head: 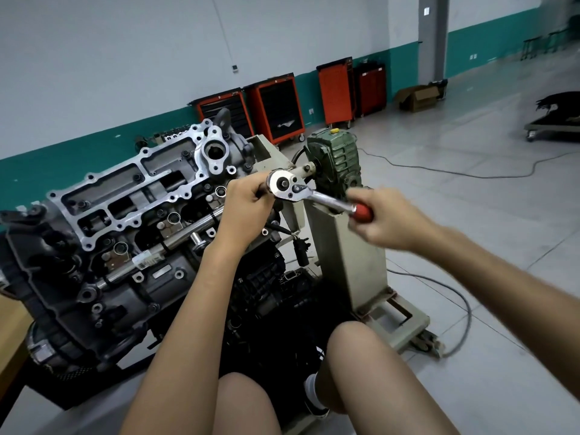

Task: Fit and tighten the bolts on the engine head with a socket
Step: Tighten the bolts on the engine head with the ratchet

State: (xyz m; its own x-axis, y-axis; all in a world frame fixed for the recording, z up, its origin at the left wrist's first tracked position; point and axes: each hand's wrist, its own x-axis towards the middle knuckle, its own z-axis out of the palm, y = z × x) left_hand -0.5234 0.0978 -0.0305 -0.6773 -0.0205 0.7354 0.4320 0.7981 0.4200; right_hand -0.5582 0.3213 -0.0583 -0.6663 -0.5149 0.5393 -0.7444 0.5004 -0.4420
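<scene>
gripping ratchet (326, 200), left hand (248, 208) curled at head, right hand (387, 219) on handle, shaft pointing right

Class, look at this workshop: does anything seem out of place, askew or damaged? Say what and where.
A cable trails loose across the floor behind the stand, a trip hazard. An open cardboard box lies by the pillar. Nothing on the engine looks damaged.

On my feed: forearms (194, 309) bare up to frame edge. Left grip (248, 208) and right grip (386, 221) bare. Thighs (357, 356) bare to knee. White sock (311, 387) on one ankle, black low shoe (314, 409) with pale sole edge; can't tell which foot.
</scene>
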